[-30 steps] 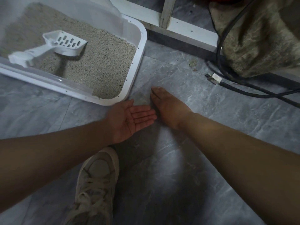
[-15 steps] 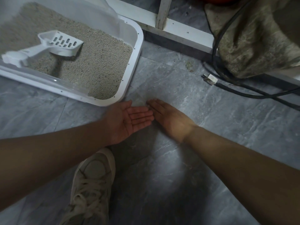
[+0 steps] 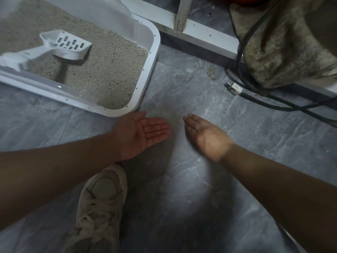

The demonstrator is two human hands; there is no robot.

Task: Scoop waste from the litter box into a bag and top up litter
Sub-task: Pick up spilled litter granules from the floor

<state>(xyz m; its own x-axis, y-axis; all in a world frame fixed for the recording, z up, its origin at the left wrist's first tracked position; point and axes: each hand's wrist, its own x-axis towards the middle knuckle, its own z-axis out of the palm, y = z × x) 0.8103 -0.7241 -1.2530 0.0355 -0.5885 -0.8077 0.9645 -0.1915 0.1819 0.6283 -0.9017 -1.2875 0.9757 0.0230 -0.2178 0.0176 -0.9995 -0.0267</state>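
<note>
On the grey floor [image 3: 209, 189], just beside the litter box [image 3: 154, 57], the left hand [image 3: 140, 134] lies palm up and the right hand [image 3: 206, 136] palm down, fingers straight, holding nothing. The scoop [image 3: 63, 46] rests on the litter [image 3: 113, 70].

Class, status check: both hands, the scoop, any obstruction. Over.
Left hand open, palm up; right hand open, low over grey tile floor. White slotted plastic scoop untouched in white litter box. Nothing obstructing.
</note>
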